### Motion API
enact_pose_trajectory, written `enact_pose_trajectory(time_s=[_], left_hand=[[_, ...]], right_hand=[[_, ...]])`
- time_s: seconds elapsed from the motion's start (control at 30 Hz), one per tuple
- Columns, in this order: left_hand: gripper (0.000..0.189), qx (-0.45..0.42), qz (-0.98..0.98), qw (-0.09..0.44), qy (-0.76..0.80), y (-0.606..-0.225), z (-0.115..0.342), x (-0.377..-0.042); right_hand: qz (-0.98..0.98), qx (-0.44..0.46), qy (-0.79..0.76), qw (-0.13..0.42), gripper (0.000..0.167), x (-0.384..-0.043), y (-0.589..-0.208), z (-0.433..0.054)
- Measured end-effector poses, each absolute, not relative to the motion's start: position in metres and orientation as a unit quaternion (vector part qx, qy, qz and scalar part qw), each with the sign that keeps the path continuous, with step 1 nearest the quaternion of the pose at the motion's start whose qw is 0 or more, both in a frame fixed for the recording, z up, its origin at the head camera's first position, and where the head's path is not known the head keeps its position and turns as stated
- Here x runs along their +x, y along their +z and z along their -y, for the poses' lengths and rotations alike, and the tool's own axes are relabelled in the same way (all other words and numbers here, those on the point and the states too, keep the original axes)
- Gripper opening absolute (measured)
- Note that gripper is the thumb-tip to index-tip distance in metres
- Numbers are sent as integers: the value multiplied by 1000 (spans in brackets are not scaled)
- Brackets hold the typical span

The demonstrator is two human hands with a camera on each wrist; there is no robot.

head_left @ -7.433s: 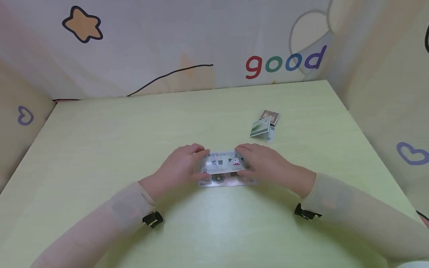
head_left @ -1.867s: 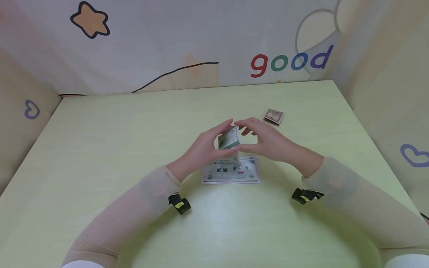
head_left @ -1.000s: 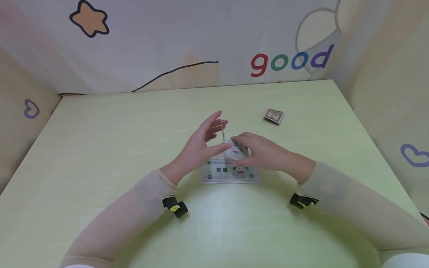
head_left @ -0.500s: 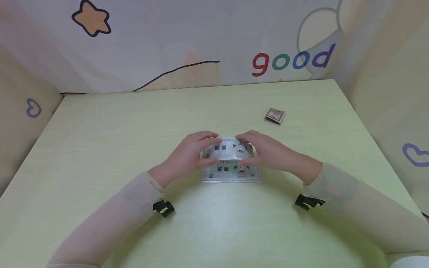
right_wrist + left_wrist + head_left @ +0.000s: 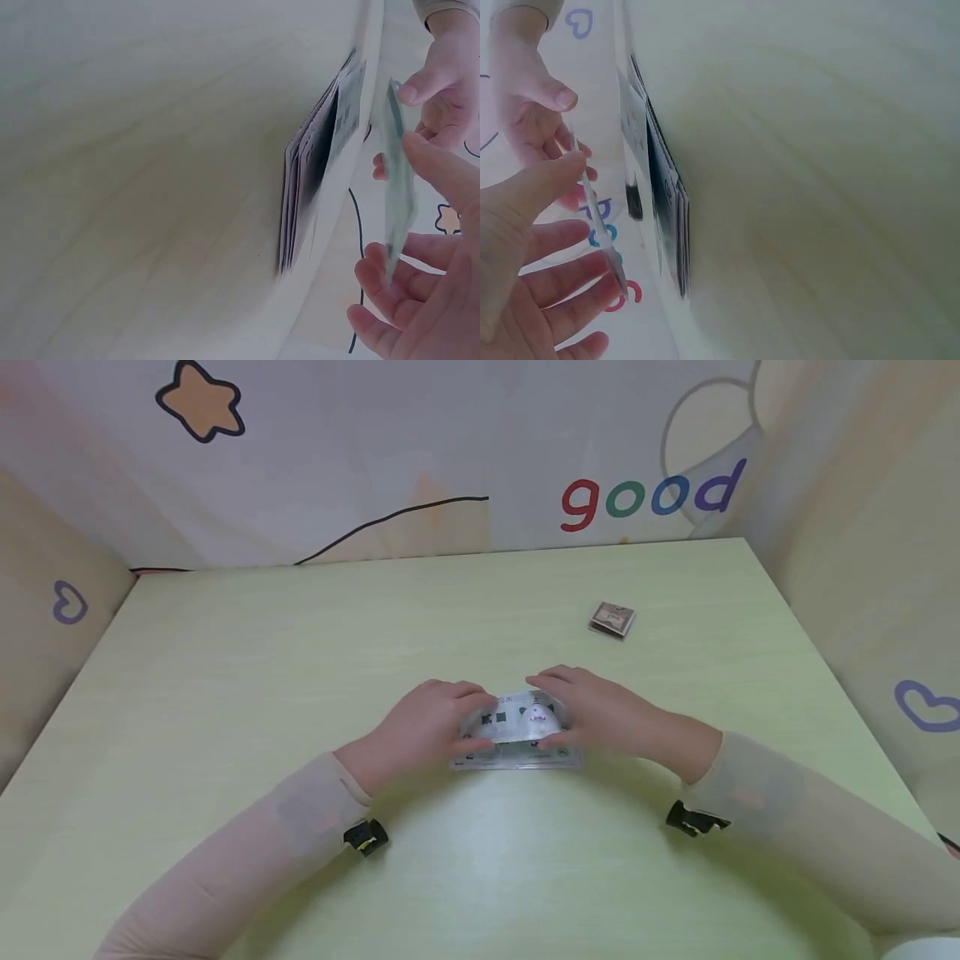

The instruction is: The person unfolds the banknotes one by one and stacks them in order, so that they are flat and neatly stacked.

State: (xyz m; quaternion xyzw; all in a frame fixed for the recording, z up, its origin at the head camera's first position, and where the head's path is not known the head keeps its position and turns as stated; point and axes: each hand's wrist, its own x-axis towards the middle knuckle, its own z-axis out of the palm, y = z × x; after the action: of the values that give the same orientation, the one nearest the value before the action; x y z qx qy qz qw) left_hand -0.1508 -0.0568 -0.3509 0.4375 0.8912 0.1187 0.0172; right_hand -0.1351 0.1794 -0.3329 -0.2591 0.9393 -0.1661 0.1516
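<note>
A pale green play banknote (image 5: 517, 717), printed with a white cartoon face, is spread flat between both hands. My left hand (image 5: 420, 725) pinches its left end, thumb on the near edge and fingers on the far one. At the opposite end, my right hand (image 5: 618, 718) grips it the same way. In the left wrist view the held banknote (image 5: 592, 202) appears nearly edge-on, apart from the stack. Below it on the table lies a neat stack of banknotes (image 5: 517, 758), partly covered in the head view. The right wrist view shows several layers in that stack (image 5: 300, 180).
A small folded brown banknote (image 5: 613, 620) lies farther back on the right of the pale green table (image 5: 300, 652). Printed cloth walls (image 5: 360, 452) stand behind the table and at both sides.
The folded green banknote was picked up from the back right and unfolded between the hands. Over the last half second both hands brought it down and nearer, over the stack.
</note>
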Motion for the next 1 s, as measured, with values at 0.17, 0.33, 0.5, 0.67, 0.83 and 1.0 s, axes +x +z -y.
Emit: enact_pose_trajectory(time_s=[0.17,0.33,0.5,0.67,0.83,1.0], left_hand=[[42,455,-888,11,69,-351,51,-145],[39,451,-892,34,12,-352,44,-139],[35,443,-894,53,-37,-353,40,-135],[28,448,-890,45,-72,-357,40,-132],[23,458,-885,47,-70,-357,51,-124],[26,480,-874,55,-44,-357,69,-118]], right_hand=[[-940,-280,-129,145,72,-130,-335,-184],[-934,-306,-101,156,66,-127,-341,-186],[-922,-338,-77,175,54,-123,-346,-186],[-916,-361,-41,173,45,-122,-349,-186],[-916,-365,-39,164,43,-123,-348,-185],[-918,-351,-58,174,41,-121,-348,-186]])
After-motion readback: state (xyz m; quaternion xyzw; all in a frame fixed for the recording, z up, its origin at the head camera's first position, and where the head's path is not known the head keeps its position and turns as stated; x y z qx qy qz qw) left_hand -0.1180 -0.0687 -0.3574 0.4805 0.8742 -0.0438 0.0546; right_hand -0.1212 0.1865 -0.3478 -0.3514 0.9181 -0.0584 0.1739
